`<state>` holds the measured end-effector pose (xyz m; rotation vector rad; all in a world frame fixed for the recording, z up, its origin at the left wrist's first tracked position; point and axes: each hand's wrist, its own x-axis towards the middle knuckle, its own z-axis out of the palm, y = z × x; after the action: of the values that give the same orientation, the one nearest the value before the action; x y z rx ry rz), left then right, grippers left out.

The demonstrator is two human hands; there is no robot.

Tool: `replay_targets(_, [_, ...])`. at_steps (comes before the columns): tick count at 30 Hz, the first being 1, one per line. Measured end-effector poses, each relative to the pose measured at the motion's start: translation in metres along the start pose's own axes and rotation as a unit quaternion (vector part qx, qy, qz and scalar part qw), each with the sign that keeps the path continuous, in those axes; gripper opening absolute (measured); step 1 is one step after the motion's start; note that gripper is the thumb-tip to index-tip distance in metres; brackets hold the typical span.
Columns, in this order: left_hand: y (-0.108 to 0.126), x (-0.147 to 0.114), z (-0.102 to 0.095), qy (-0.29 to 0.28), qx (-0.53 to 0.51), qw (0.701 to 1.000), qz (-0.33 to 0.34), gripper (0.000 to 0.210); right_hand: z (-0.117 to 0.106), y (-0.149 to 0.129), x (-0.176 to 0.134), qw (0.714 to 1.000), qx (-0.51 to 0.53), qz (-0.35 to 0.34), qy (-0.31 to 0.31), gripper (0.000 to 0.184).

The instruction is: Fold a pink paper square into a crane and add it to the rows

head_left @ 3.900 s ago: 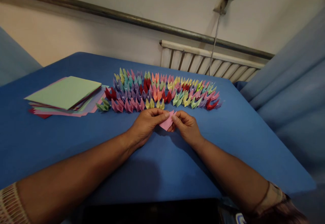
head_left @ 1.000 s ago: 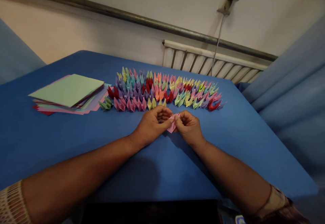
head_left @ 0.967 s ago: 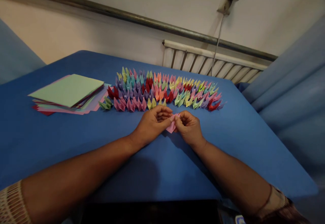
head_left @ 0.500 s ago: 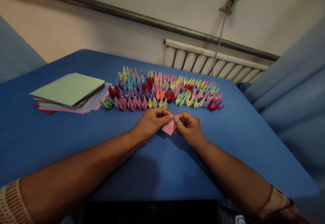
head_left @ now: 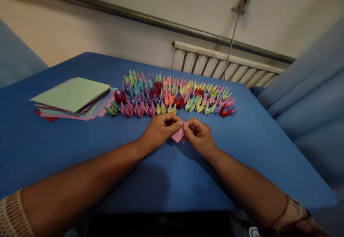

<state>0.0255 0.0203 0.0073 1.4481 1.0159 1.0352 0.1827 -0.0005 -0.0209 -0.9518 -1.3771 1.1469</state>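
Observation:
A small folded piece of pink paper (head_left: 177,135) is pinched between my two hands, just above the blue table. My left hand (head_left: 162,126) grips its upper left edge between thumb and fingers. From the other side, my right hand (head_left: 198,133) pinches the upper right part, the thumb lying close to the left thumb. The paper's lower tip hangs free, and its upper part is hidden by my fingers. Right beyond my hands stand several rows of folded paper cranes (head_left: 143,95) in many colours.
A stack of coloured paper sheets (head_left: 72,95), pale green on top, lies on the left of the blue table (head_left: 129,186). Behind the table are a radiator (head_left: 215,65), a metal pipe (head_left: 150,19) and a wall socket with a cord (head_left: 242,2). A blue curtain (head_left: 317,79) hangs on the right.
Both hands stay in nearly the same place. My right thumb and fingers have shifted slightly on the pink paper, and a little less of the paper shows.

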Motion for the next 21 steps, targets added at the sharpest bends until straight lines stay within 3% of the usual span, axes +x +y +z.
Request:
replay_targets(6, [-0.0046,0.0026,0.0009,-0.003,-0.089,0.994,-0.062,0.027,-0.0021,0.0007,0.0026,1.000,0.017,0.012,0.006,0.034])
replay_targets(12, [-0.0037,0.0035,-0.0001,0.006,-0.093,0.994,-0.065,0.024,-0.0016,0.0014,0.0027,1.000,0.023,0.015,0.001,0.035])
replay_targets(21, [-0.0041,0.0036,-0.0015,-0.020,-0.167,0.977,-0.130,0.026,-0.0022,0.0027,0.0039,0.999,0.029,0.015,-0.002,0.036])
